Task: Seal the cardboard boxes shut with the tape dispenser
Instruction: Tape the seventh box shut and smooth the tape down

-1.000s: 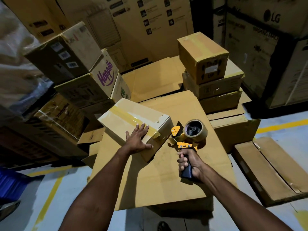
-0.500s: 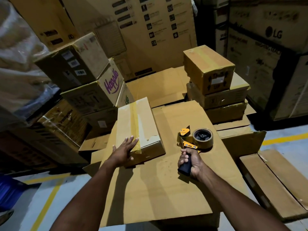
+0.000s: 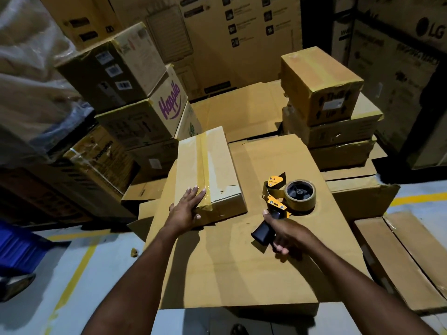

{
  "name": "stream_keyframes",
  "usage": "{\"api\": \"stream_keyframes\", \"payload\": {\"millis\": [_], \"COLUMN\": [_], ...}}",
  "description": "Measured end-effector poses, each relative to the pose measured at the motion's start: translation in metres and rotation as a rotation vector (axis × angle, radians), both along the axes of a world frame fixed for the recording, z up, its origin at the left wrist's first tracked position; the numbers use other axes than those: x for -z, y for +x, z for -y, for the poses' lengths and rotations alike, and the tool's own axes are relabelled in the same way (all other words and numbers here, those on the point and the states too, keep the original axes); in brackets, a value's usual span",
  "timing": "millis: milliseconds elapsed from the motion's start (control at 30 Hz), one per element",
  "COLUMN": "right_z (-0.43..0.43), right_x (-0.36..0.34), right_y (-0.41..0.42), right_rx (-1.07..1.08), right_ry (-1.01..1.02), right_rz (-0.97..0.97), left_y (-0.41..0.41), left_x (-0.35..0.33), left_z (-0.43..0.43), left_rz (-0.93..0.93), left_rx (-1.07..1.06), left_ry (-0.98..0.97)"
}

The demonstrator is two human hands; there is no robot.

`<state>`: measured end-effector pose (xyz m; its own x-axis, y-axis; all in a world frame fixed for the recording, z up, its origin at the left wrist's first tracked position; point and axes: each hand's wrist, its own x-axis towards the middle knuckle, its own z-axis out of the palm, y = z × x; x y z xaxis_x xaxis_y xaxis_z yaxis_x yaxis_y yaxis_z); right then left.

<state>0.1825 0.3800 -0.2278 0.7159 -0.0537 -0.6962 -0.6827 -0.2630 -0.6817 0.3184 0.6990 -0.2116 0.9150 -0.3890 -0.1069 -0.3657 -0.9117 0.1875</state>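
A small cardboard box (image 3: 217,160) lies on a large flat cardboard sheet (image 3: 242,267), with a strip of brown tape running along its top seam and down its near side. My left hand (image 3: 187,210) rests on the box's near left corner, fingers straight over the top edge. To the right, the orange and black tape dispenser (image 3: 300,194) with its brown roll sits on the sheet. My right hand (image 3: 286,232) holds its black handle, thumb above and fingers curled beneath.
A stack of taped boxes (image 3: 319,81) stands behind right. Boxes, one marked Happilo (image 3: 169,100), are piled at the left. Flattened cardboard (image 3: 411,259) lies on the floor at the right, a blue crate (image 3: 14,247) at the far left. Tall cartons wall off the back.
The box has been turned so its taped seam points away from me, and my left hand slid to its near corner. My right hand lowered the dispenser onto the sheet.
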Motion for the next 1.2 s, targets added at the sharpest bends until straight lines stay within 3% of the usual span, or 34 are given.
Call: {"api": "stream_keyframes", "payload": {"millis": [67,133,200,267,367,667,867,1200], "right_z": [-0.005,-0.019,-0.042,-0.070,-0.108,-0.164,-0.177,-0.182], "right_x": [-0.003,-0.008,-0.013,-0.013,-0.001,0.036,0.047,0.046], "right_y": [0.005,0.014,0.022,0.030,0.047,0.072,0.074,0.076], "right_rx": [-0.128,-0.156,-0.139,-0.091,0.007,0.521,0.644,0.600], "right_ry": [-0.412,-0.597,-0.519,-0.271,0.099,0.560,0.499,0.398], "right_rz": [0.222,0.441,0.613,0.673,0.550,0.280,0.368,0.495], "left_y": [-0.001,-0.001,0.000,0.001,0.002,0.010,0.008,0.009], "left_x": [0.002,0.001,-0.001,-0.003,-0.006,-0.005,-0.004,-0.004], "left_z": [-0.001,-0.002,-0.002,-0.003,-0.005,-0.017,-0.015,-0.015], "left_rz": [0.010,-0.005,-0.026,-0.045,-0.079,-0.148,-0.152,-0.177], "left_rx": [-0.002,0.003,0.011,0.010,0.016,0.044,0.048,0.025], "left_ry": [-0.028,-0.050,-0.058,-0.059,-0.076,-0.184,-0.206,-0.212]}}
